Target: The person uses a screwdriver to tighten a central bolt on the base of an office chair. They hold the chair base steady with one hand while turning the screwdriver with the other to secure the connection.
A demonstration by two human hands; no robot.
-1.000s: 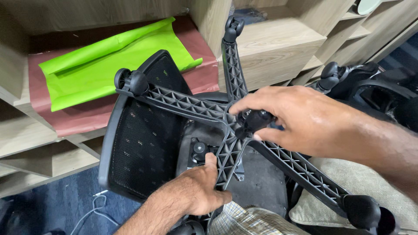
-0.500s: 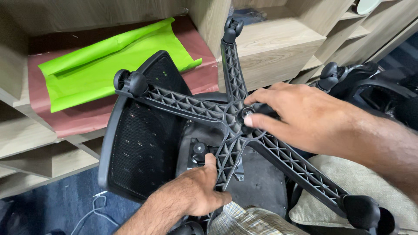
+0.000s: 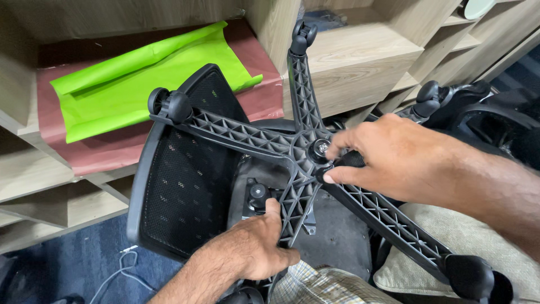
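Observation:
An upturned black office chair lies in front of me, its star base facing up. My left hand grips the near leg of the base, thumb up along the rib. My right hand sits just right of the hub, whose metal centre pin is showing. Its fingers are closed around a small black object that is pressed against the hub's lower right edge; most of the object is hidden. The mesh backrest lies to the left under the base.
Casters sit on the leg ends at left, top, upper right and lower right. Wooden shelves hold green paper on brown paper. A beige cushion, another black chair, blue carpet.
My right hand has drawn the black object off the top of the hub, down and to the right, uncovering the metal centre pin. My left hand has kept its hold.

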